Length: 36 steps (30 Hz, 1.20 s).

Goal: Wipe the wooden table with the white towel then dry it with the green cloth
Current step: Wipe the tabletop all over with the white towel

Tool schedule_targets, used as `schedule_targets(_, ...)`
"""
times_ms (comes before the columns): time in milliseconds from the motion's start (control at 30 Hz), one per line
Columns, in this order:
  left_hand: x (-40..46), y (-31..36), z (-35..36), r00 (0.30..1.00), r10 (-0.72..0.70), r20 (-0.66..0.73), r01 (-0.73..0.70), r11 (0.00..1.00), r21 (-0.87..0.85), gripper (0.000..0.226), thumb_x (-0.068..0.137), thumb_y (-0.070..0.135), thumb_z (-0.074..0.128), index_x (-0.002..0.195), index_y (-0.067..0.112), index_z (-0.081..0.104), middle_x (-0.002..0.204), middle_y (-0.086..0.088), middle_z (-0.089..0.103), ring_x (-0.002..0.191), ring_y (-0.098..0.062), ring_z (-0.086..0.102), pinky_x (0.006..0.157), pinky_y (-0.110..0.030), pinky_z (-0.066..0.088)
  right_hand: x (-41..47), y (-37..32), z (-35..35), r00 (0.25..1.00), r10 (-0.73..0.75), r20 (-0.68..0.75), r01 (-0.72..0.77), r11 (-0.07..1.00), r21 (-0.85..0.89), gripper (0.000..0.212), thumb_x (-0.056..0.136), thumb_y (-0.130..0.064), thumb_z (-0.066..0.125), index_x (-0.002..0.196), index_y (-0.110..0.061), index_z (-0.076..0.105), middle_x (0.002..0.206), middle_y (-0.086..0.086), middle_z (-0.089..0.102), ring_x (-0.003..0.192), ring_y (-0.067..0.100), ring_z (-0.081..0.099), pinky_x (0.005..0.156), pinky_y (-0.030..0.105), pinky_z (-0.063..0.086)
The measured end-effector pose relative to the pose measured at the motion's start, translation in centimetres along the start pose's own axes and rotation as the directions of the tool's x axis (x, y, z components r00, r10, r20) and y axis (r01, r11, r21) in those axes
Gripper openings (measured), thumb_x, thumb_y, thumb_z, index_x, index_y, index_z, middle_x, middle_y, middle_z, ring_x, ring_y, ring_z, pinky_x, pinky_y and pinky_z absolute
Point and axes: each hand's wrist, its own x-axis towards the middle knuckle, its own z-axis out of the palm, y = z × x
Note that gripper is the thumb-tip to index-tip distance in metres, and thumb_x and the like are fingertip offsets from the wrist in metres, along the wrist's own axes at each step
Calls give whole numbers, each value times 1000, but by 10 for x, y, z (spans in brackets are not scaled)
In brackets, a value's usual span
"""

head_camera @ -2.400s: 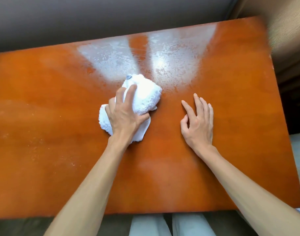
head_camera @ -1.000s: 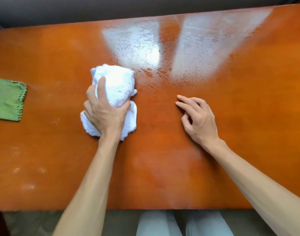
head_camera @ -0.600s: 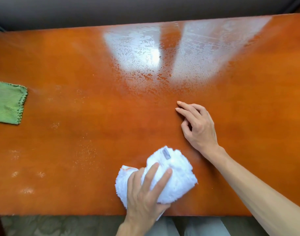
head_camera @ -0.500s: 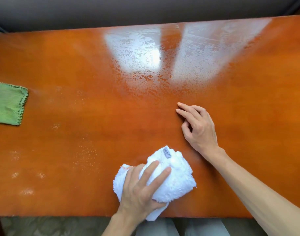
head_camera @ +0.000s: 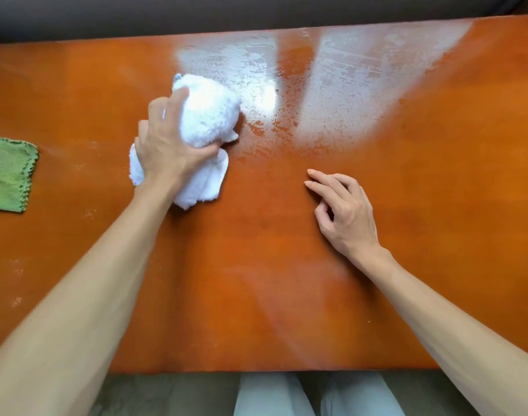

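Observation:
The orange-brown wooden table (head_camera: 256, 265) fills the view. My left hand (head_camera: 166, 145) grips the bunched white towel (head_camera: 208, 115) and presses it on the table left of centre, at the edge of a wet, shiny patch (head_camera: 331, 94) near the far side. My right hand (head_camera: 343, 211) rests on the wood to the right, fingertips down, fingers loosely curled, holding nothing. The green cloth (head_camera: 7, 172) lies flat at the table's left edge, partly cut off by the frame.
A dark grey surface (head_camera: 256, 10) runs behind the table's far edge. Below the near edge I see my pale trousers (head_camera: 271, 394) and a greyish floor. Small wet specks dot the left part of the table.
My left hand has swept the white towel from the near edge back up to the far left-centre of the table. My right hand has stayed in place.

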Motion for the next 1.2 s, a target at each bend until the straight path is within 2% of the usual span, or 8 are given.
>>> schedule_targets(133, -9, 23, 2, 998, -64, -5, 64, 997, 46, 89, 64, 49, 82, 142, 40, 40, 136, -1, 45, 106, -34, 50, 85, -39, 40, 1, -1, 0, 1000, 3, -2, -3, 1000, -1, 40, 89, -8, 52, 124, -15, 69, 138, -6, 62, 116, 24, 56, 96, 40, 50)
schedule_targets(267, -66, 30, 6, 982, 175, 64, -172, 984, -47, 87, 52, 52, 71, 134, 36, 48, 125, -4, 52, 91, -33, 52, 78, -42, 43, 1, 0, -1, 1000, 3, -3, -3, 1000, -12, 40, 88, -7, 53, 123, -14, 69, 138, -6, 63, 115, 25, 56, 96, 40, 50)
schedule_targets(400, -163, 37, 12, 928, 359, 101, -340, 925, -168, 91, 48, 47, 72, 135, 32, 51, 129, -4, 57, 89, -35, 57, 83, -48, 47, 2, 0, 0, 1000, -2, 2, 2, 1000, -11, 41, 87, -7, 53, 123, -15, 70, 138, -6, 63, 115, 25, 56, 97, 39, 50)
schedule_targets(567, -263, 25, 7, 858, 475, 193, -439, 875, -202, 89, 55, 48, 82, 137, 36, 49, 134, 1, 52, 100, -29, 55, 89, -44, 43, 2, -1, -2, 1000, 1, 8, 0, 1000, -17, 40, 89, -6, 52, 124, -14, 69, 138, -6, 62, 116, 23, 56, 98, 38, 50)
schedule_targets(733, -247, -1, 2, 815, 553, 175, -525, 831, -184, 94, 53, 56, 84, 138, 37, 49, 135, 4, 52, 98, -28, 58, 84, -44, 46, 1, 0, -1, 1000, 4, 11, -4, 1000, -15, 41, 89, -6, 51, 124, -14, 69, 139, -5, 62, 116, 24, 56, 97, 39, 50)
schedule_targets(933, -168, -21, -10, 956, 285, 75, -278, 956, -92, 93, 50, 55, 80, 136, 33, 52, 135, 1, 58, 94, -31, 60, 80, -43, 46, 0, 0, 0, 1000, -1, -4, 1, 1000, -21, 43, 86, -3, 53, 124, -13, 69, 138, -5, 62, 115, 26, 57, 97, 38, 50)
schedule_targets(1033, -104, -24, -15, 978, 190, 89, -183, 980, -85, 96, 48, 58, 74, 139, 36, 49, 138, 4, 52, 96, -32, 56, 81, -41, 43, 0, 1, 0, 1000, -13, -19, 12, 1000, -29, 44, 85, -2, 53, 125, -12, 69, 138, -3, 63, 114, 27, 57, 96, 38, 51)
schedule_targets(1200, -12, -2, -10, 988, 113, 100, -110, 993, -43, 95, 58, 45, 87, 142, 39, 42, 140, 4, 47, 110, -32, 47, 84, -35, 29, 0, 2, -1, 1000, -12, -11, 12, 1000, -27, 45, 84, -2, 51, 125, -11, 69, 138, -3, 63, 113, 27, 57, 96, 39, 52)
